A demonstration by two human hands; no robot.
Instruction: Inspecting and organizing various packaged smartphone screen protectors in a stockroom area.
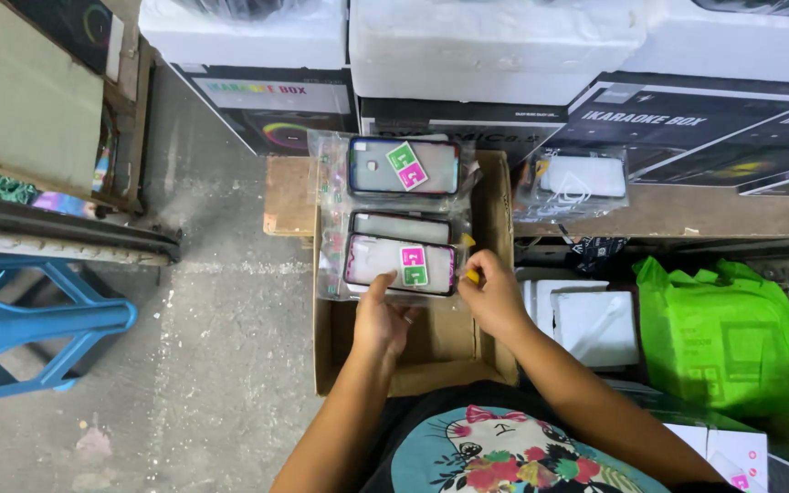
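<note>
A brown cardboard box (431, 351) is straddled by the left hand (381, 319) and right hand (495, 297), pinching a light, slippery, bendable clear-bagged phone case (401, 265), best gripped at its edges.

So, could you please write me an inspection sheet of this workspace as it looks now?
Surface: open cardboard box on a grey concrete floor.
Job's things: bagged phone case with pink and green stickers; two more bagged cases behind it.
Clutter: another bagged pack, white foam pieces, green bag.
Grippers: left hand touches the nearest case; right hand at its right edge.
Cables: nothing seen.
Surroundings: blue plastic stool, stacked black cartons.
</note>
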